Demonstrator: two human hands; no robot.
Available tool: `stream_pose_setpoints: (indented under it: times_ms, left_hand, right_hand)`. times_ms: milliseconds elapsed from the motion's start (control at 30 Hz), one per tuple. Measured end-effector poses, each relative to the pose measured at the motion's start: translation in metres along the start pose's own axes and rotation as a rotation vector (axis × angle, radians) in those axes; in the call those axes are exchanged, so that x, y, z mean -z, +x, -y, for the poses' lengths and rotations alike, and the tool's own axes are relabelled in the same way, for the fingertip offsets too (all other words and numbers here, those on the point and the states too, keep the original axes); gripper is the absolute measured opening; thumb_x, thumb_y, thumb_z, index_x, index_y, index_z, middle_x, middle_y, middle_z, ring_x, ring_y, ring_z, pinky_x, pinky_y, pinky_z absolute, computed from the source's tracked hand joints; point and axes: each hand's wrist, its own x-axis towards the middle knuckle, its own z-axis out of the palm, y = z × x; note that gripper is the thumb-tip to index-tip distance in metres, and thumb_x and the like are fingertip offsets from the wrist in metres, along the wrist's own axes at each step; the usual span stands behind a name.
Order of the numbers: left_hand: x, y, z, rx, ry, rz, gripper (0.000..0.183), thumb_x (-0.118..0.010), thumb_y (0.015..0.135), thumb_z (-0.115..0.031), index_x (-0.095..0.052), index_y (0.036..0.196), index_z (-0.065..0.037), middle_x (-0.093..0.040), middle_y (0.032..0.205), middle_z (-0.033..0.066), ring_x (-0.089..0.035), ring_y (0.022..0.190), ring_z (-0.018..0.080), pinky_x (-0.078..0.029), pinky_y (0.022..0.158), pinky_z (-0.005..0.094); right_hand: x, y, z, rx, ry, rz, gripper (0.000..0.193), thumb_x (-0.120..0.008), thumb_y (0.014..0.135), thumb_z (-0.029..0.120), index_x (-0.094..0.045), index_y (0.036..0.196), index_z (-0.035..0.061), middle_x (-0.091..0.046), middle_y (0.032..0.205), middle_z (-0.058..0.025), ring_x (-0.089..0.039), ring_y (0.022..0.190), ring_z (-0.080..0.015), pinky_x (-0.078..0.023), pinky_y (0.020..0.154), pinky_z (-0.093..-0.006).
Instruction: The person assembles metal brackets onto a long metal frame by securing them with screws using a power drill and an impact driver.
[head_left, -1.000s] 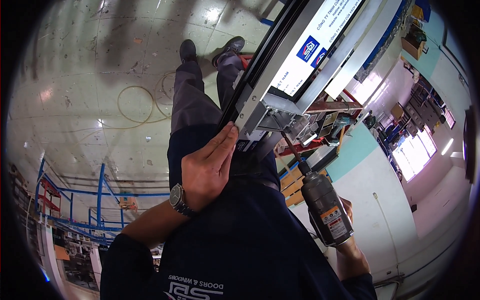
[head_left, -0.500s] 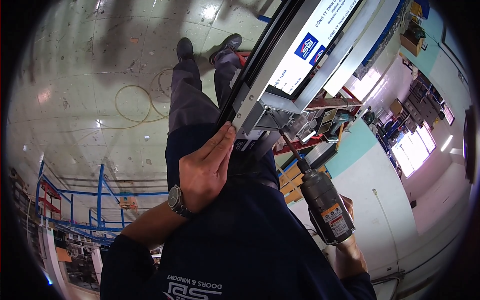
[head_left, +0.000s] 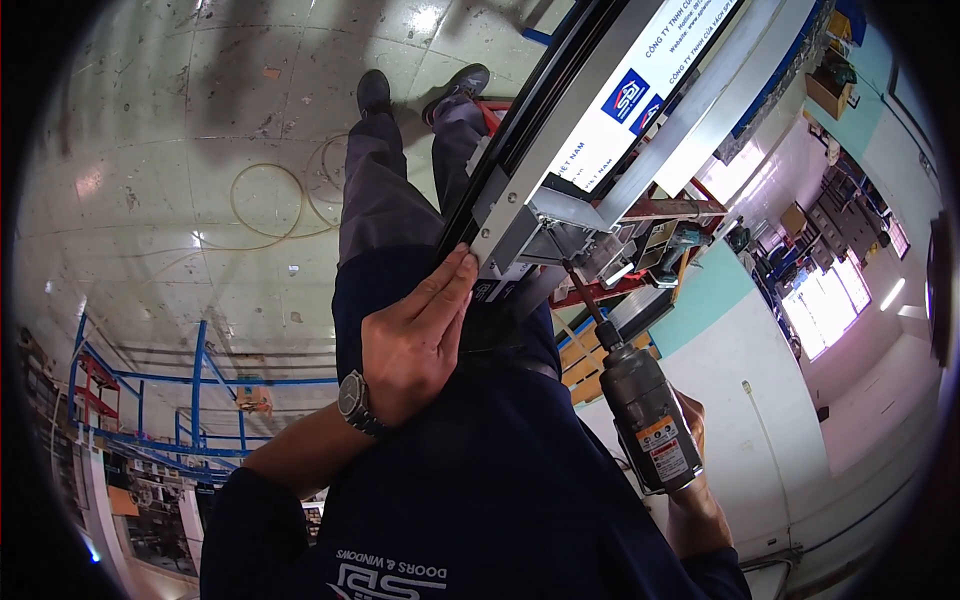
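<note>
Silver-grey metal makes up the long frame (head_left: 552, 137) that slants down from the top of the head view to the person's waist, white film (head_left: 600, 135) along its face. Its near corner meets the left hand (head_left: 412, 345), whose visible fingers lie nearly straight and side by side, tips touching the frame's edge; the thumb is hidden, so I cannot tell whether this hand clamps the frame or only rests on it. A watch (head_left: 353, 397) circles that wrist. Well apart from it, the right hand (head_left: 694, 425) is wrapped around a dark power driver (head_left: 650, 412), mostly hidden behind its body. The driver's slim bit (head_left: 588, 296) points toward the frame's hollow end; contact there is too small to tell.
</note>
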Motion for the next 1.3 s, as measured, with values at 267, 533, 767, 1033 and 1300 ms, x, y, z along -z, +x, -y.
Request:
stream_pose_setpoints:
  times_ms: [267,533,767,1033,1300]
  left_hand:
    - [0.000,0.001,0.000,-0.022,0.001,-0.010,0.032,-0.068,0.089,0.001,-0.069,0.121,-0.001,-0.069,0.120,0.0168,-0.073,0.099,0.0268,-0.062,0.073,0.0303]
    - [0.000,0.000,0.000,-0.012,-0.001,0.001,0.032,-0.068,0.089,0.001,-0.069,0.121,-0.001,-0.069,0.120,0.0167,-0.072,0.101,0.0266,-0.062,0.074,0.0298]
    - [-0.002,0.000,0.002,-0.007,0.004,0.010,0.032,-0.068,0.089,0.001,-0.069,0.121,-0.001,-0.069,0.121,0.0162,-0.072,0.101,0.0263,-0.062,0.074,0.0296]
    - [-0.001,-0.001,0.002,-0.011,0.022,0.001,0.033,-0.069,0.089,-0.001,-0.069,0.121,-0.004,-0.070,0.121,0.0142,-0.073,0.098,0.0247,-0.061,0.071,0.0285]
    - [-0.002,-0.003,0.003,-0.023,0.049,-0.005,0.031,-0.069,0.090,-0.005,-0.070,0.121,-0.007,-0.069,0.123,0.0105,-0.074,0.091,0.0232,-0.060,0.067,0.0290]
  right_hand:
    - [0.002,0.001,-0.004,0.008,-0.004,0.029,0.037,-0.077,0.081,0.014,-0.068,0.114,-0.0018,-0.071,0.096,-0.0097,-0.069,0.078,-0.0153,-0.056,0.073,-0.0299]
    - [0.002,0.001,0.000,-0.045,0.048,0.037,0.040,-0.078,0.081,0.013,-0.068,0.116,-0.0023,-0.071,0.098,-0.0100,-0.069,0.081,-0.0151,-0.056,0.074,-0.0292]
    - [0.002,0.001,-0.004,0.005,-0.014,0.034,0.037,-0.079,0.080,0.013,-0.069,0.112,-0.0018,-0.070,0.095,-0.0095,-0.069,0.077,-0.0152,-0.057,0.071,-0.0298]
    - [0.004,0.002,-0.004,0.067,-0.062,0.034,0.036,-0.078,0.080,0.012,-0.068,0.111,-0.0032,-0.071,0.096,-0.0104,-0.069,0.079,-0.0162,-0.057,0.074,-0.0309]
    - [0.005,0.002,0.004,0.024,0.011,0.031,0.043,-0.078,0.077,0.012,-0.068,0.116,-0.0047,-0.072,0.098,-0.0136,-0.070,0.083,-0.0180,-0.056,0.078,-0.0316]
